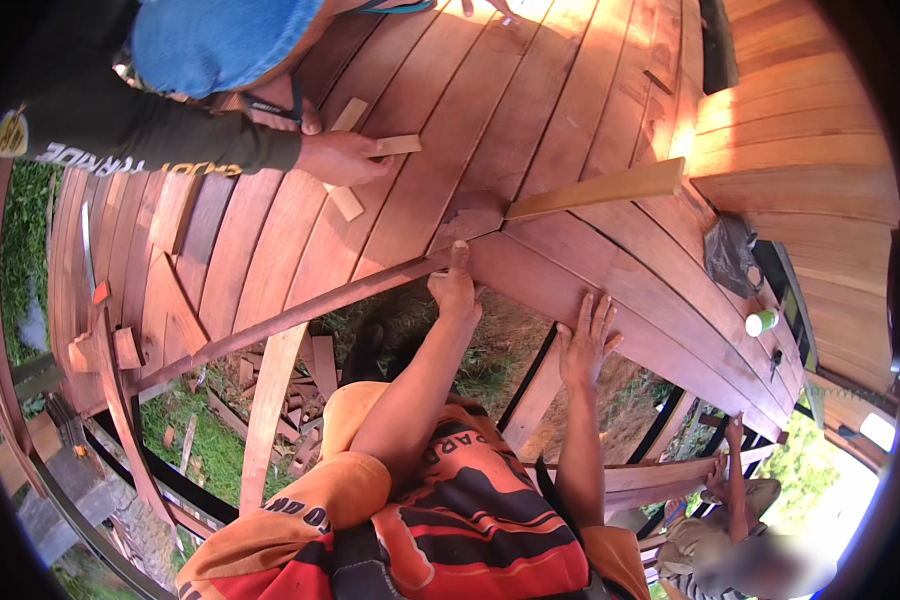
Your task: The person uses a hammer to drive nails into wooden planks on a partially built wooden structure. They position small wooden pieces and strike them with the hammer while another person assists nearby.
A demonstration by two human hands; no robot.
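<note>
My left hand [453,290] grips the edge of a reddish-brown deck plank [530,275] near the mitred corner. Its thumb points up on the edge and the other fingers are mostly curled out of sight. Farther right, my right hand [584,345] lies with its fingers spread on the same plank's near edge. The plank's left end meets a narrow edge board [320,312] coming from the left. Just beyond the corner, a light wooden strip [600,190] lies slantwise across the decking.
At the upper left, a person's hand [340,160] holds a small wood block [398,146]. Another person's hand [735,435] touches the planks at the lower right. Below the deck edge are an open gap, joists and scrap wood [300,405]. A white-and-green container [761,323] lies right.
</note>
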